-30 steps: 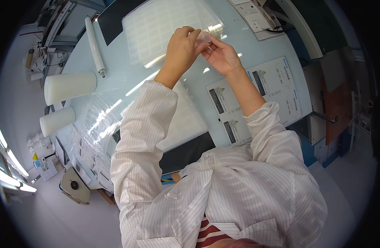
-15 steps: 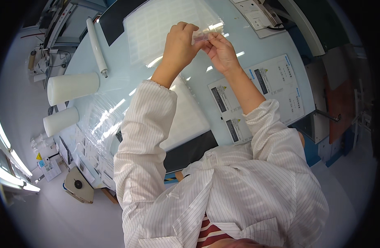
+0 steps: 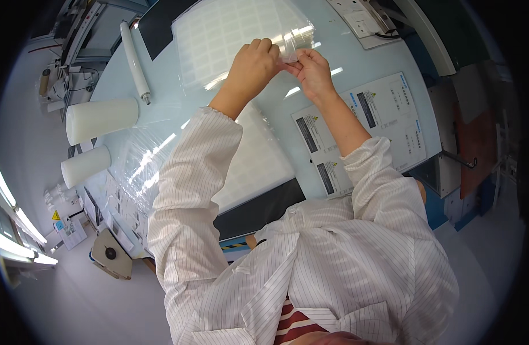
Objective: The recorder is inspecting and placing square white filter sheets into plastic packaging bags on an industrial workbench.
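Both hands meet at the near edge of a clear plastic sheet (image 3: 241, 29), which has a grid of pale rectangles and lies at the far side of the table. My left hand (image 3: 254, 68) is closed on that edge, its fingers curled over. Beside it my right hand (image 3: 313, 73) pinches the same edge between thumb and fingers. The film between them is bent up and shines. Under my left forearm lies a second pale sheet with a faint grid (image 3: 256, 161), partly hidden by the sleeve.
Left of me are crumpled clear film (image 3: 141, 164), two thick white rolls (image 3: 103, 121) (image 3: 86, 166) and a long white roller (image 3: 135, 63). Printed sheets with black labels (image 3: 385, 123) lie at right. A black mat (image 3: 264, 210) is at the near edge, a white panel (image 3: 362, 22) far right.
Both hands have come slightly lower and nearer to me. The raised film edge has dropped closer to the table, showing more of the gridded sheet behind it.
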